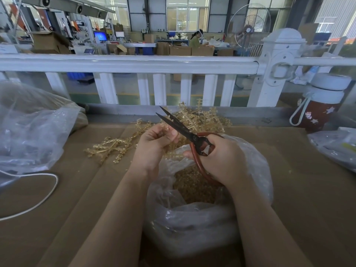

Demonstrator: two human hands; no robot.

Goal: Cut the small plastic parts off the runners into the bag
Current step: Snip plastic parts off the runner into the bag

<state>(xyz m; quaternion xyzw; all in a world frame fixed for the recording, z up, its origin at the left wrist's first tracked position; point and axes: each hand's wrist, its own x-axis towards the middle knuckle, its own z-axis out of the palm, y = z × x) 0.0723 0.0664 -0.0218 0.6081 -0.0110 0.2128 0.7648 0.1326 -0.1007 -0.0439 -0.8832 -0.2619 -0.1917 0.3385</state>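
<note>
Snipping parts off a runner above the open bag.

The left hand (154, 143) pinches a runner (167, 132), and the right hand (221, 160) grips the scissors (183, 130), blades parted and pointing to 11 o'clock. To do this well, I'd hold the runner right over the bag (202, 218) at 6 o'clock and cut close to each part so it drops in. More runners (202, 116) lie at 12 o'clock on the bench (289, 189). The held runner is mostly hidden by fingers; the part between the blades is probably there, but too small to tell.
</note>
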